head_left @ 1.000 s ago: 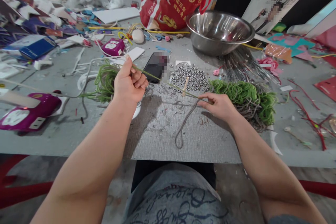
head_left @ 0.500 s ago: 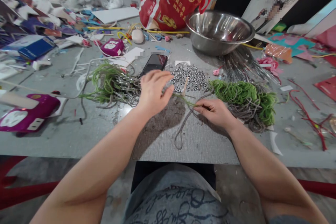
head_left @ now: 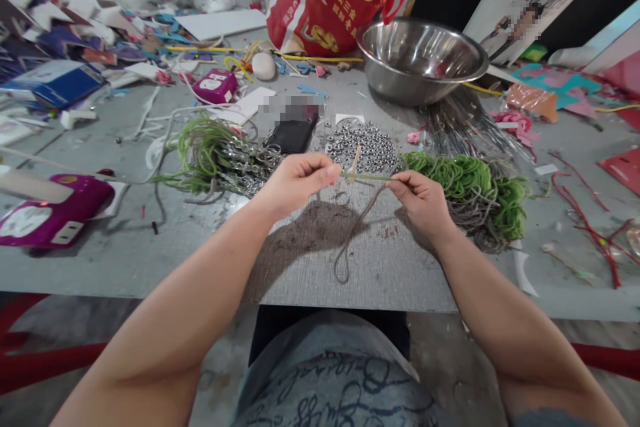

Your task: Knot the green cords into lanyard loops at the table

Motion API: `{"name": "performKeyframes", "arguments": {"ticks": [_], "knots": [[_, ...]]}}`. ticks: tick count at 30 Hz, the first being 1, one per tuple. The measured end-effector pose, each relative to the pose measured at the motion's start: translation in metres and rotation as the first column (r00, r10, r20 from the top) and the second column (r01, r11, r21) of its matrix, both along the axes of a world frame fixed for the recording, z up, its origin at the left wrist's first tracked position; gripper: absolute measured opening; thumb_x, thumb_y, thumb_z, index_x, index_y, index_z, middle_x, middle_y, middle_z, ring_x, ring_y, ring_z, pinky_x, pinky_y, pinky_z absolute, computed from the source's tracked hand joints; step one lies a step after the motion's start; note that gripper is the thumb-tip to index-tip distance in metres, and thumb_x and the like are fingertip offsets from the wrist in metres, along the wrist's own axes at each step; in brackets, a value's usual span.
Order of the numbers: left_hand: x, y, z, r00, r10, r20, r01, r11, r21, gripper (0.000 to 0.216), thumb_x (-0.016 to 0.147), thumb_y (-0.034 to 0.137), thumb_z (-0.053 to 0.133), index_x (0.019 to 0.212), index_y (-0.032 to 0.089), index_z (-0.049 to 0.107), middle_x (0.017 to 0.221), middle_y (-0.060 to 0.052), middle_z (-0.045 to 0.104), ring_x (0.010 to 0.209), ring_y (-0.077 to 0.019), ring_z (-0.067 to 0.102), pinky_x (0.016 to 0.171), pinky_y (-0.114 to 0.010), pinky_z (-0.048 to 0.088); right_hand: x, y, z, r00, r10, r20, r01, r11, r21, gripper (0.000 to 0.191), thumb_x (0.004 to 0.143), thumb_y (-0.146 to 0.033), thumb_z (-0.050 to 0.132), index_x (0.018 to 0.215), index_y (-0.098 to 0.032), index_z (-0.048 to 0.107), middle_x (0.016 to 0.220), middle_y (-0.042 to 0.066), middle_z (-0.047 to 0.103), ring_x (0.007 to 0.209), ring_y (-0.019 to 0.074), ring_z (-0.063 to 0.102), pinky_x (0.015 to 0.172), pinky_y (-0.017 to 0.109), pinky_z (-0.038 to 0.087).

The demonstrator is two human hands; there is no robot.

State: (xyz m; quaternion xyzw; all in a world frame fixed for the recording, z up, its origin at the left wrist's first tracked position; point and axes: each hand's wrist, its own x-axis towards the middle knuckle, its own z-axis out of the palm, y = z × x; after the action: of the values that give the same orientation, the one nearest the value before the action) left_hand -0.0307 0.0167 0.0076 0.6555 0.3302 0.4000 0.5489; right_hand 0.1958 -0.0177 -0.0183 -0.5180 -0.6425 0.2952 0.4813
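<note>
Left hand, right hand: fingers pinching green cord, taut on near side of bead pile; grey loop, perhaps same cord, nearer still; cord bundle right of bead pile

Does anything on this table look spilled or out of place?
Perhaps the silver beads: they lie loose on the table beyond the green cord, without a container, although a metal bowl stands farther back. Whether this is a spill, I cannot tell.
</note>
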Motion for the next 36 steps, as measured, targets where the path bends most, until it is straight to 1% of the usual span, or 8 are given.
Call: {"name": "performKeyframes", "arguments": {"ticks": [4,9,11,13,22,26,31,36], "knots": [[-0.005,0.004,0.004,0.969,0.086,0.232,-0.04,0.979,-0.198,0.028,0.075,0.034,0.062,0.056,0.017,0.051,0.046,0.006,0.034,0.037,-0.0032,0.024,0.038,-0.021,0.017,0.0,0.002,-0.003,0.996,0.058,0.065,-0.053,0.996,-0.067,0.013,0.075,-0.031,0.058,0.067,-0.021,0.06,0.058,-0.003,0.051,0.055,0.0107,0.043,0.053,0.024,0.034],[-0.005,0.006,0.01,0.934,0.164,0.318,-0.065,0.952,-0.301,0.03,0.082,0.031,0.055,0.057,0.016,0.047,0.067,0.001,0.058,0.034,-0.0003,0.03,0.036,-0.021,0.024,-0.004,-0.002,-0.003,0.965,0.192,0.179,-0.163,0.973,-0.166,0.015,0.077,-0.034,0.056,0.073,-0.021,0.063,0.058,-0.003,0.055,0.053,0.0101,0.044,0.052,0.024,0.033],[-0.005,0.006,0.013,0.921,0.207,0.33,-0.092,0.939,-0.33,0.033,0.083,0.033,0.053,0.057,0.016,0.045,0.075,0.001,0.062,0.033,0.0008,0.028,0.035,-0.021,0.024,-0.006,-0.004,-0.003,0.955,0.225,0.191,-0.191,0.964,-0.183,0.016,0.077,-0.034,0.055,0.075,-0.02,0.064,0.058,-0.003,0.055,0.05,0.0093,0.043,0.049,0.024,0.032],[-0.005,0.006,0.014,0.919,0.232,0.319,-0.112,0.929,-0.353,0.034,0.084,0.036,0.053,0.057,0.016,0.044,0.073,0.001,0.063,0.031,0.0013,0.025,0.033,-0.02,0.022,-0.007,-0.005,-0.003,0.95,0.249,0.187,-0.211,0.957,-0.2,0.017,0.078,-0.034,0.056,0.076,-0.02,0.065,0.057,-0.003,0.056,0.049,0.009,0.043,0.048,0.024,0.031],[-0.003,0.002,0.009,0.915,0.195,0.354,-0.058,0.931,-0.362,0.022,0.077,0.03,0.061,0.06,0.016,0.058,0.067,0.002,0.06,0.03,0.0016,0.022,0.031,-0.019,0.012,-0.009,-0.009,-0.001,0.97,0.224,0.092,-0.201,0.957,-0.209,0.015,0.073,-0.035,0.061,0.073,-0.021,0.066,0.058,-0.002,0.058,0.053,0.0107,0.048,0.051,0.025,0.038],[-0.002,0.001,0.006,0.924,0.155,0.35,-0.018,0.931,-0.366,0.013,0.072,0.031,0.067,0.077,0.019,0.067,0.059,0.003,0.057,0.032,0.0009,0.019,0.031,-0.02,0.011,-0.012,-0.01,0.001,0.958,0.277,0.07,-0.255,0.941,-0.224,0.015,0.073,-0.034,0.061,0.07,-0.02,0.065,0.061,-0.001,0.06,0.055,0.0111,0.05,0.052,0.025,0.038],[-0.003,0.001,0.004,0.897,0.094,0.432,0.063,0.94,-0.335,0.013,0.074,0.03,0.066,0.08,0.019,0.069,0.062,0.003,0.058,0.03,0.0016,0.023,0.03,-0.018,0.011,-0.014,-0.011,0.002,0.938,0.33,0.102,-0.297,0.922,-0.248,0.017,0.075,-0.033,0.058,0.069,-0.018,0.064,0.06,0.0,0.059,0.055,0.0109,0.05,0.052,0.024,0.038],[-0.002,0.001,0.005,0.875,0.107,0.472,0.066,0.94,-0.335,0.009,0.076,0.026,0.064,0.078,0.018,0.069,0.063,0.003,0.062,0.029,0.0022,0.024,0.031,-0.016,0.014,-0.013,-0.011,0.001,0.927,0.347,0.144,-0.302,0.917,-0.262,0.02,0.077,-0.034,0.056,0.077,-0.017,0.067,0.066,0.002,0.063,0.059,0.0118,0.053,0.055,0.025,0.04]]}}
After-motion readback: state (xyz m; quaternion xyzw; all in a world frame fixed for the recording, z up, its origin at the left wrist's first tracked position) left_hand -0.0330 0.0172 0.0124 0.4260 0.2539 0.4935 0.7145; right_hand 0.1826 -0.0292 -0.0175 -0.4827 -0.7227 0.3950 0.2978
